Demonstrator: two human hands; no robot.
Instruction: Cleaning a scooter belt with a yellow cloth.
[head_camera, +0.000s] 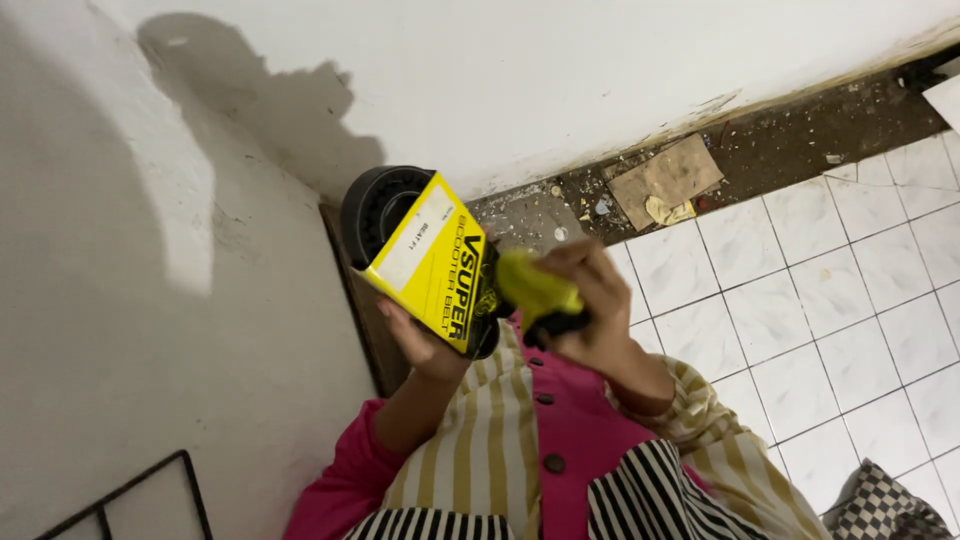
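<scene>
Wiping the black rubber belt coil in its yellow cardboard sleeve (425, 262).
Left hand (420, 340) is clasping the sleeve from below; right hand (590, 300) is pinching a yellow-green cloth (535, 285) against the sleeve's right edge. Keep the sleeve steady.

Black rubber belt (375, 205): mostly hidden behind its yellow cardboard sleeve (432, 262). Small yellow-green object (535, 285) blurred, kind indeterminate. Black wire frame (130, 500) and checked cloth (885, 505) cut off at bottom edge.
</scene>
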